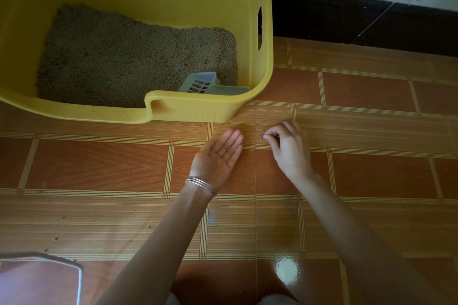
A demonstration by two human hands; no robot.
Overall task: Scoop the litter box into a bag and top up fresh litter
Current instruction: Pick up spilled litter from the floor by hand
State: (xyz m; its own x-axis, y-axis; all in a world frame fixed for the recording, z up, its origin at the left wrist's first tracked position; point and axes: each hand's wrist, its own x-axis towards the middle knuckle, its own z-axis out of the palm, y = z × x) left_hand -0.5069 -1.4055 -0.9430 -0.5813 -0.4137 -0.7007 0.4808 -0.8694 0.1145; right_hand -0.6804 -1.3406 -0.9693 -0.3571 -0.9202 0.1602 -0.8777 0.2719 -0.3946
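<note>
- I read this as tidying strays: my right hand [288, 146] pinches a litter grain [260, 135] off the orange tiled floor [371, 96].
- My left hand [219, 156] lies flat, palm up, fingers [235, 137] straight, cradling a few grains.
- The yellow plastic litter box [262, 69] stands just beyond, with a grey slotted scoop [200, 83] inside.
- Next, I'd drop this grain into the palm.

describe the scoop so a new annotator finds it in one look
Start at the big yellow litter box at the upper left of the tiled floor. Look into its near right corner, just behind the front rim. The scoop lies there on the grey-brown litter: the only pale blue-grey plastic item, with slotted holes.
</note>
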